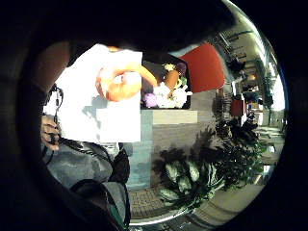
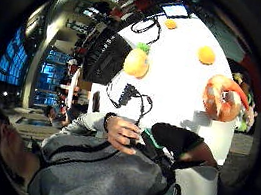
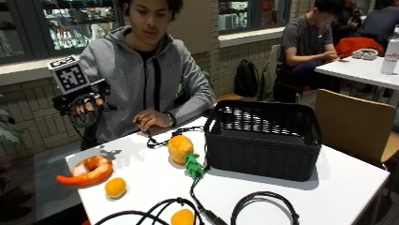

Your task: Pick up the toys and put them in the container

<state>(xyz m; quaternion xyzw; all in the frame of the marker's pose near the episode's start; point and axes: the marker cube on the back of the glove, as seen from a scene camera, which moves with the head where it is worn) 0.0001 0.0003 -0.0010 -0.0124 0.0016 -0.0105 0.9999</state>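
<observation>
Outside view: a person is seated at a white bench [image 3: 349, 187], with the gloved right hand [image 3: 84, 110] raised in the air at about 9 o'clock of the scene, above and well apart from the bench edge. Nothing is held in it; the fingers hang loosely curled. The bare left hand [image 3: 152, 119] rests on the bench near a black cable.

A black woven basket [image 3: 265, 140] stands at about 2 o'clock from the bench's middle; what lies in it cannot be told from this view. Just beside its near wall, at 9 o'clock of it, a toy pineapple [image 3: 181, 149] lies on its side, green leaves toward the camera. A toy shrimp [image 3: 87, 171], curled orange with a red tail, lies at the bench's 9 o'clock edge, below the raised hand. A small orange toy [image 3: 115, 187] sits near the shrimp at its 5 o'clock, and a second orange toy [image 3: 182, 217] lies at the 6 o'clock edge among cable loops.
</observation>
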